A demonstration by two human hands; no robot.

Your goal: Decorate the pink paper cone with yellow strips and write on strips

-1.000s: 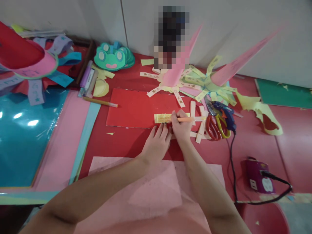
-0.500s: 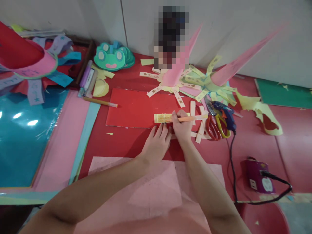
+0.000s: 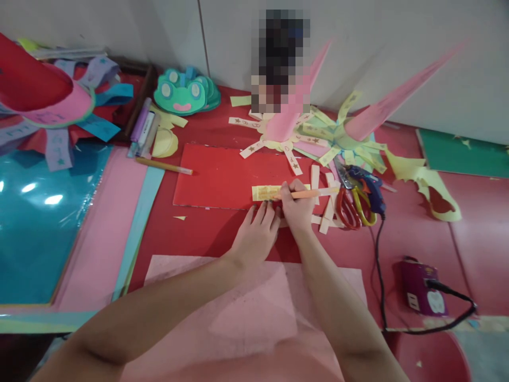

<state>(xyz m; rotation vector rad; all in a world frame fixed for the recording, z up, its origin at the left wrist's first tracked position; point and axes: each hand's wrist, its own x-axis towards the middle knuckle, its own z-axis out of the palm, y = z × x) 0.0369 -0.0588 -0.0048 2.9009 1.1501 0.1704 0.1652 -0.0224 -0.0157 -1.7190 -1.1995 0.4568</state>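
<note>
My right hand [image 3: 296, 207] is closed round an orange pen [image 3: 314, 194], its tip resting on a yellow paper strip [image 3: 265, 192]. That strip lies on a red sheet of card [image 3: 222, 178]. My left hand [image 3: 256, 233] lies flat beside it, fingers stretched out together, fingertips at the near edge of the red card just below the strip. Several more pale paper strips [image 3: 328, 209] lie to the right of my right hand.
Red-and-yellow scissors [image 3: 352, 207] and a blue glue gun [image 3: 368, 185] lie right of the strips, its cord running to a purple plug block [image 3: 421, 289]. Pink paper cones with strip fringes [image 3: 286, 124] stand behind. Green frog masks [image 3: 183, 95], a pencil [image 3: 163, 166] and coloured sheets [image 3: 40, 223] lie left.
</note>
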